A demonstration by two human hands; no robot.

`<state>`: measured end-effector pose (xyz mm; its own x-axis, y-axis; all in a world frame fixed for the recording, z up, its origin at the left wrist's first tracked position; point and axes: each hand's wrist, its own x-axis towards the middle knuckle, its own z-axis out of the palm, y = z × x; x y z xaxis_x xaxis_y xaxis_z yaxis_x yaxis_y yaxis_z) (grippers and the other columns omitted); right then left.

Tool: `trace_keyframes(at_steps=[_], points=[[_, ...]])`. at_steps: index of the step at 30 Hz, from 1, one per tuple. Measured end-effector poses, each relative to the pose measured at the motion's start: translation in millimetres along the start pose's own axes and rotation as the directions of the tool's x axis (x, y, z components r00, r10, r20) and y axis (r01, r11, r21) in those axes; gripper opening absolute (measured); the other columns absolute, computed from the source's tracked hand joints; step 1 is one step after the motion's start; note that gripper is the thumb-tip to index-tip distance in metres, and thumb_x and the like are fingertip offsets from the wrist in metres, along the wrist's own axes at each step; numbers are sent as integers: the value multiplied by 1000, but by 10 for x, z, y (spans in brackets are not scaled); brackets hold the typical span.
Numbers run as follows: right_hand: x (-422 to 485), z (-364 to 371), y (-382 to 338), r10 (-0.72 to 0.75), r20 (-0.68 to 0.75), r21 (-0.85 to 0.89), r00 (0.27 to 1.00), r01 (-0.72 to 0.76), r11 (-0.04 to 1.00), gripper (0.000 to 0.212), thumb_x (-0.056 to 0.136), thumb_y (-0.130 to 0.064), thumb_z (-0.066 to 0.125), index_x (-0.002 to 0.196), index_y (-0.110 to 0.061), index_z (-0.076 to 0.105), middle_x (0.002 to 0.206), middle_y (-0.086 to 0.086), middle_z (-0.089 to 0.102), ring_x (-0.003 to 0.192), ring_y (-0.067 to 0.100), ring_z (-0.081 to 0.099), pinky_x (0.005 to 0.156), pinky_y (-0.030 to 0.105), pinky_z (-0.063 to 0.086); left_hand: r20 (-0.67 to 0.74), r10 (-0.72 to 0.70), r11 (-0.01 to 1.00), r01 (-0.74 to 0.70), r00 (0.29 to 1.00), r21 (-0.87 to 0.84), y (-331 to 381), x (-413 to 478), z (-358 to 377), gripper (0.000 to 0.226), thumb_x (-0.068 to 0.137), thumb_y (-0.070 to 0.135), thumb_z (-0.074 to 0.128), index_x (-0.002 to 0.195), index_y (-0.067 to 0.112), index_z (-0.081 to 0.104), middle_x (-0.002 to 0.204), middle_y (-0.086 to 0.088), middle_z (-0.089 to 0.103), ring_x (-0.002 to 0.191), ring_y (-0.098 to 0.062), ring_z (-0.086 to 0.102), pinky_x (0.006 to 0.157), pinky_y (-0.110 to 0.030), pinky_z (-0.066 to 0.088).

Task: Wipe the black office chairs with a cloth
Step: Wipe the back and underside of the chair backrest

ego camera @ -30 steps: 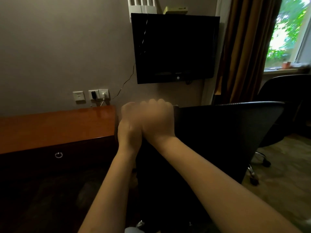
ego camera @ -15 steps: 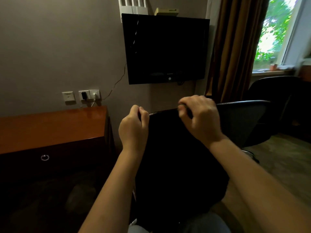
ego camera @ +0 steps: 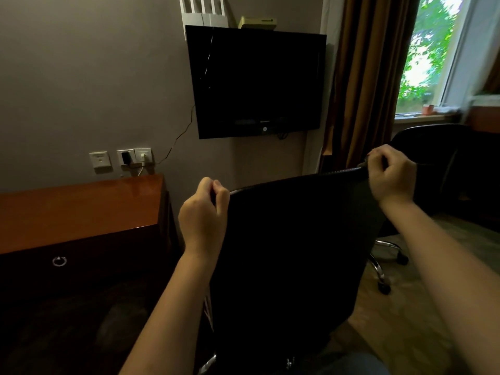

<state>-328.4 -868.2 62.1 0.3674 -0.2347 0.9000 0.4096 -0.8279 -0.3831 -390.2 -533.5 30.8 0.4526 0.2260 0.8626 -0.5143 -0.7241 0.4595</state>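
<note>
Television (ego camera: 257,82) logo: too small to read. My left hand (ego camera: 203,212) and right hand (ego camera: 392,177), raised with fingers curled, each pinch a top corner of the black cloth (ego camera: 284,253) stretched between them. It hides the near office chair (ego camera: 387,243) except its wheeled base. A second chair (ego camera: 438,147) stands behind; the bench (ego camera: 81,209) is at left.
</note>
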Motion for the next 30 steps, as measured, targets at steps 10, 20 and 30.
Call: trace_keyframes(at_steps=[10,20,30], points=[[-276,49,-700,4,-109,-140,994,-19,990,30,90,-26,44,66,-11,56,67,15,62,66,35,57,63,36,39,80,16,970,-35,997,240,50,229,-98,37,97,35,34,82,12,58,66,1,53,65,-21,54,70,-35,40],[-639,223,-1516,-290,181,-183,940,322,929,31,91,-39,44,86,-16,63,75,4,60,69,24,57,66,35,40,257,208,905,-286,944,315,397,353,377,53,93,33,28,56,17,62,60,-4,66,58,-26,59,70,-34,40],[-921,-353,-861,-168,-32,-122,985,163,979,31,97,-30,43,93,-8,64,80,10,60,75,28,58,66,37,44,270,174,946,-237,947,220,148,402,182,45,96,29,29,55,16,43,55,3,43,59,-19,40,77,-34,33]])
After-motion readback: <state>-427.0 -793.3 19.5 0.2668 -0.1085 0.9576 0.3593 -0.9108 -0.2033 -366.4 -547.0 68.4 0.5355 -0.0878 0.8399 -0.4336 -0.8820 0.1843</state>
